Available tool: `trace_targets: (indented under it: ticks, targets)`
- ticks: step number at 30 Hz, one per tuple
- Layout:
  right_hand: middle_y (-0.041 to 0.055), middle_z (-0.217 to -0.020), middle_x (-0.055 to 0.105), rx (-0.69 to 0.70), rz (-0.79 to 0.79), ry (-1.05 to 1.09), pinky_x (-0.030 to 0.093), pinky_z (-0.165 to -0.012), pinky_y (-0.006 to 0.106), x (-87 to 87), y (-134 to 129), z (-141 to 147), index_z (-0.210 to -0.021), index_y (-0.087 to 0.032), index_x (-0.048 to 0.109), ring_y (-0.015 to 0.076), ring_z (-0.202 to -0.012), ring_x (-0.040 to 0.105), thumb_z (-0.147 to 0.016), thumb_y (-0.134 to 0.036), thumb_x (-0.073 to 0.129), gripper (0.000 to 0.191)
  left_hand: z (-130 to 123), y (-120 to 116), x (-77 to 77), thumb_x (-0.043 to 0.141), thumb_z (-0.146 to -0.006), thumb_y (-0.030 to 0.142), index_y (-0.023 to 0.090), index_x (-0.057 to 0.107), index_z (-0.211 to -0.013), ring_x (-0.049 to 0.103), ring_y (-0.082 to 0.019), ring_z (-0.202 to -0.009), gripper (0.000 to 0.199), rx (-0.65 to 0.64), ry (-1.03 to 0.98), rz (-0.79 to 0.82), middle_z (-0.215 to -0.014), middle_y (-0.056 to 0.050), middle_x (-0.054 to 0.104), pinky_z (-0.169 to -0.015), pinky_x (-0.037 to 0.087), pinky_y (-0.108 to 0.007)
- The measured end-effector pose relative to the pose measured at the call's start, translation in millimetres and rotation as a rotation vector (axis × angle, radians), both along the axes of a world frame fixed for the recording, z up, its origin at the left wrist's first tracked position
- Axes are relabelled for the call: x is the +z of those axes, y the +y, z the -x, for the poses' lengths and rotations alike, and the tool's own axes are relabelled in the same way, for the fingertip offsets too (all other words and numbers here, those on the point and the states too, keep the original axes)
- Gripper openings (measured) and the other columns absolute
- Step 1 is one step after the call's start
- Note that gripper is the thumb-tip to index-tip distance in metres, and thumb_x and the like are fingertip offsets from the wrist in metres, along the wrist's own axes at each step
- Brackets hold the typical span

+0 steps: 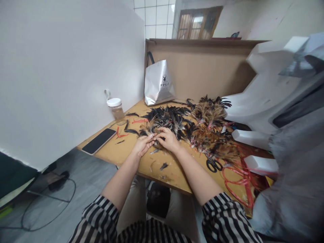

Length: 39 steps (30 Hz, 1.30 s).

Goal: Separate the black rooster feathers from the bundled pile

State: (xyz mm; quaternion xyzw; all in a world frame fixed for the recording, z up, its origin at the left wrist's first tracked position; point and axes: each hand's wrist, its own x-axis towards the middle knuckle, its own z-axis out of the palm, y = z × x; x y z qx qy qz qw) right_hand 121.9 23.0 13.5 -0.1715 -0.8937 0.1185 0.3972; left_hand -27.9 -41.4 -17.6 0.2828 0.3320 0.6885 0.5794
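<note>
Variously black and brown feathers (168, 118)

The left hand (143, 145) and right hand (169, 139) pinch small, soft brown feathers (151, 129) between their fingertips, low over the yellow-brown table (177, 173), and the fingers hide part of them. Just past them lies a messy heap of shiny black feathers (168, 116), dark and pointy. To its right are fluffy brown bunches (215, 141), lying on their sides with black tips and some pink-red bits near the bottoms.
</note>
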Motion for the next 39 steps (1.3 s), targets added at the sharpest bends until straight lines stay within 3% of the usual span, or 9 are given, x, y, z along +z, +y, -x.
trace_targets:
  ticks: [5, 9, 12, 14, 19, 25, 31, 39]
  targets:
    - [0.0052, -0.098, 0.061, 0.107, 0.195, 0.05, 0.04, -0.084, 0.03, -2.0, -0.1, 3.4, -0.079, -0.021, 0.068, 0.0163, -0.092, 0.054, -0.075, -0.025, 0.054, 0.015, 3.8, 5.7, -2.8, 0.062, -0.069, 0.01, 0.006, 0.065, -0.077, 0.061, -0.01, -0.066, 0.009, 0.022, -0.05, 0.0, -0.078, -0.01, 0.067, -0.06, 0.048, -0.017]
    - [0.0048, -0.078, 0.067, 0.117, 0.685, 0.219, 0.045, -0.072, 0.03, -5.6, 6.8, 8.5, -0.077, -0.018, 0.068, 0.0159, -0.073, 0.06, -0.07, -0.029, 0.06, 0.015, 6.0, 13.4, 7.2, 0.059, -0.071, 0.007, 0.006, 0.063, -0.076, 0.061, -0.009, -0.063, 0.007, 0.042, -0.1, 0.029, -0.074, -0.008, 0.067, -0.055, 0.048, -0.016]
    - [0.0059, -0.081, 0.068, 0.142, 1.071, 0.421, 0.045, -0.068, 0.029, -5.2, 13.1, 8.5, -0.082, -0.018, 0.066, 0.0174, -0.075, 0.062, -0.065, -0.031, 0.065, 0.022, 3.9, 21.5, 20.2, 0.056, -0.073, 0.008, 0.007, 0.062, -0.079, 0.061, -0.009, -0.065, 0.009, 0.055, -0.123, 0.033, -0.079, -0.008, 0.066, -0.056, 0.049, -0.016]
    - [0.007, -0.09, 0.067, 0.18, 1.184, 0.534, 0.045, -0.071, 0.03, -2.2, 15.0, 6.0, -0.087, -0.018, 0.065, 0.0186, -0.084, 0.061, -0.065, -0.034, 0.064, 0.027, -0.2, 26.2, 26.1, 0.056, -0.074, 0.008, 0.007, 0.062, -0.08, 0.061, -0.008, -0.063, 0.009, 0.044, -0.133, 0.046, -0.079, -0.008, 0.066, -0.055, 0.049, -0.015]
    - [0.0056, -0.108, 0.061, 0.231, 1.134, 0.606, 0.042, -0.082, 0.034, 4.9, 12.8, 1.5, -0.096, -0.021, 0.063, 0.0203, -0.106, 0.051, -0.076, -0.049, 0.047, 0.038, -15.3, 30.0, 18.5, 0.055, -0.075, 0.009, 0.007, 0.061, -0.083, 0.061, -0.008, -0.063, 0.01, -0.062, -0.14, 0.059, -0.08, -0.009, 0.067, -0.054, 0.048, -0.014]
    - [0.0038, -0.102, 0.064, 0.23, 1.024, 0.541, 0.034, -0.092, 0.037, 0.2, 7.3, 8.0, -0.096, -0.021, 0.066, 0.022, -0.104, 0.052, -0.078, -0.056, 0.039, 0.048, -18.6, 28.5, 4.1, 0.053, -0.076, 0.008, 0.006, 0.062, -0.082, 0.062, -0.009, -0.061, 0.011, -0.097, -0.144, 0.086, -0.078, -0.011, 0.067, -0.05, 0.047, -0.012]
    - [0.0031, -0.105, 0.062, 0.209, 0.928, 0.498, 0.031, -0.096, 0.038, 1.8, 0.0, 9.8, -0.1, -0.022, 0.064, 0.022, -0.107, 0.051, -0.077, -0.055, 0.041, 0.046, -17.2, 24.4, 7.6, 0.051, -0.077, 0.007, 0.006, 0.062, -0.081, 0.06, -0.007, -0.056, 0.012, -0.116, -0.156, 0.118, -0.072, -0.009, 0.066, -0.046, 0.045, -0.011]
    - [0.0038, -0.104, 0.063, 0.195, 0.919, 0.497, 0.032, -0.096, 0.038, 0.7, -1.8, 11.5, -0.094, -0.021, 0.067, 0.0217, -0.106, 0.051, -0.076, -0.054, 0.045, 0.043, -21.5, 18.8, 10.9, 0.053, -0.075, 0.005, 0.006, 0.062, -0.075, 0.056, -0.004, -0.051, 0.009, -0.132, -0.162, 0.18, -0.065, -0.005, 0.063, -0.045, 0.044, -0.01]
